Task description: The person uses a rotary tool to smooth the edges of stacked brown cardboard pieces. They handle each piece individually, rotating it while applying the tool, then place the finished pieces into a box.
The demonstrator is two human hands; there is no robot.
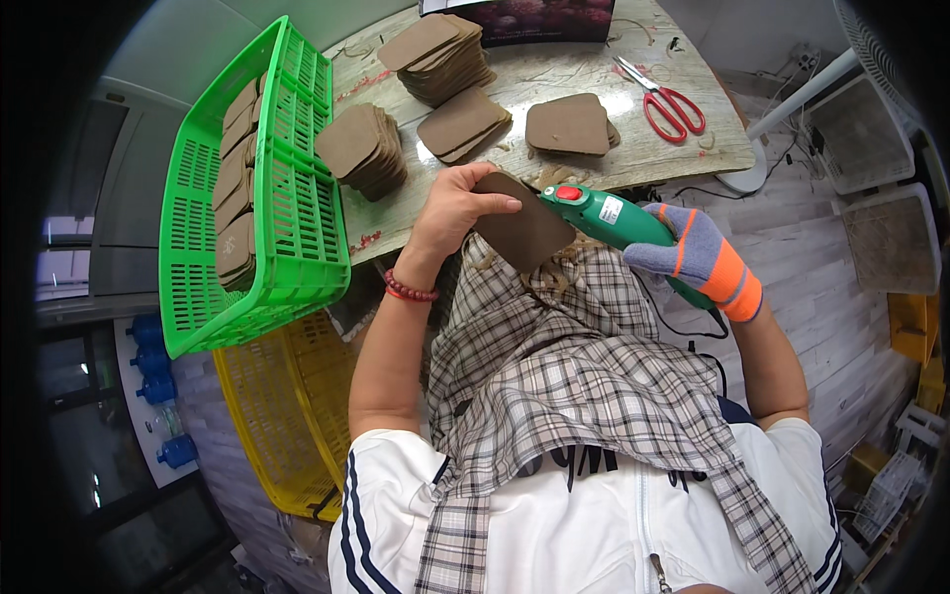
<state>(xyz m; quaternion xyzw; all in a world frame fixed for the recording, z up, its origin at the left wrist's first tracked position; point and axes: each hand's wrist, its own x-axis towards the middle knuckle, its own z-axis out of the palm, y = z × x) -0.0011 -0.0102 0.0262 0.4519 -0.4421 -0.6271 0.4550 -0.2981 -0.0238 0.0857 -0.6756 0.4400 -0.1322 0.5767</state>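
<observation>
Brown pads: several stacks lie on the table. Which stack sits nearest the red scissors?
The low stack of brown pads at the table's right, just left of the red scissors. The other stacks lie further left, toward the green basket.

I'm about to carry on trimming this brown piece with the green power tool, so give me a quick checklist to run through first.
1. Left hand grips the flat brown rounded leather-like piece: ok, thumb on top, fingers behind.
2. Right hand in the grey-and-orange knitted glove holds the green handheld power tool: ok.
3. Tool tip meets the piece's edge: ok, it touches the upper right edge.
4. Bare left fingers away from the tip: cannot tell, the thumb lies close.
5. Tool's black cord free: cannot tell, it runs behind the right forearm.
6. Red-handled scissors out of the way: ok, on the wooden tabletop, apart.
</observation>
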